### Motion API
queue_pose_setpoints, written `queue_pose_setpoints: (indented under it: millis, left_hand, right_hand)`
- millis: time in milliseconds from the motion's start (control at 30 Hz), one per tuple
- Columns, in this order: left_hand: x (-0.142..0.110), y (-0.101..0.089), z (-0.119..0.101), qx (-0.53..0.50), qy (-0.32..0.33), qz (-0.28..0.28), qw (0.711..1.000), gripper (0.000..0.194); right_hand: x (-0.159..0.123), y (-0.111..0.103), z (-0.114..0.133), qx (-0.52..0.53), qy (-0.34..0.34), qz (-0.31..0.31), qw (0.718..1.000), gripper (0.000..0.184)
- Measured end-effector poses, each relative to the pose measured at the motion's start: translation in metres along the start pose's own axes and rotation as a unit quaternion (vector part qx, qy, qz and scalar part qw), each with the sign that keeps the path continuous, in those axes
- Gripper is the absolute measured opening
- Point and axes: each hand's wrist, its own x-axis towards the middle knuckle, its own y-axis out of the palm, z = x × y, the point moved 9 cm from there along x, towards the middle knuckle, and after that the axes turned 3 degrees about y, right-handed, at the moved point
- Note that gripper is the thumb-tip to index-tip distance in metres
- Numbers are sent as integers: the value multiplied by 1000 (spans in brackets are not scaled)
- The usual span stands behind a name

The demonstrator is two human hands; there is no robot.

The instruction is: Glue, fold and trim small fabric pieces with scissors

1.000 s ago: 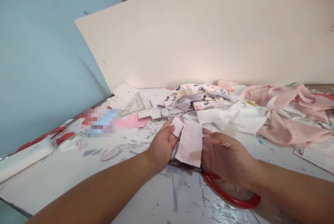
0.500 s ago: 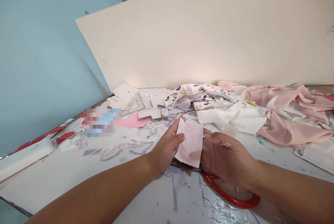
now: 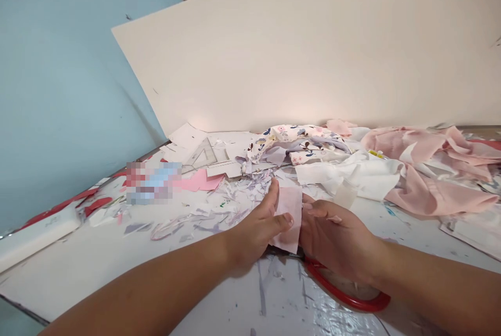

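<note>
A small pale pink piece of fabric (image 3: 293, 221), roughly rectangular, is held upright between my two hands. My left hand (image 3: 260, 224) has its thumb pressed on the front face, with fingers partly hidden behind the piece. At the right edge, my right hand (image 3: 342, 239) curls around the fabric, its thumb near the upper corner and its other fingertips hidden. Below my right hand lies a pair of scissors with a red handle (image 3: 352, 302); the blades are mostly covered by my hands and the fabric.
Fabric and paper scraps (image 3: 250, 195) litter the white tabletop (image 3: 129, 268). Behind them are floral cloth (image 3: 301, 132), white cloth (image 3: 364, 174) and pink cloth (image 3: 438, 195). A clear set square (image 3: 203, 153) lies back left. A large cream board (image 3: 313, 54) stands at the rear.
My left hand has shifted right over the fabric, its thumb now farther across the front and covering more of it. My right hand and the scissors have stayed in place.
</note>
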Motion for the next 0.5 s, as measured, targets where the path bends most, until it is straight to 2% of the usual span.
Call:
queue_pose_setpoints:
  millis: [100,267,367,500]
  left_hand:
    - [-3,6,3,-13,-42,11,999,87]
    - [-4,7,2,6,-56,19,998,90]
    - [2,-3,-7,48,1,1,999,86]
    - [8,-31,-29,165,102,-102,976,58]
  right_hand:
    - [1,1,-2,-7,3,-6,1000,38]
    - [2,0,-2,-1,3,-4,1000,39]
    - [2,-5,1,16,12,-10,1000,41]
    - [3,-20,0,25,69,-44,996,43]
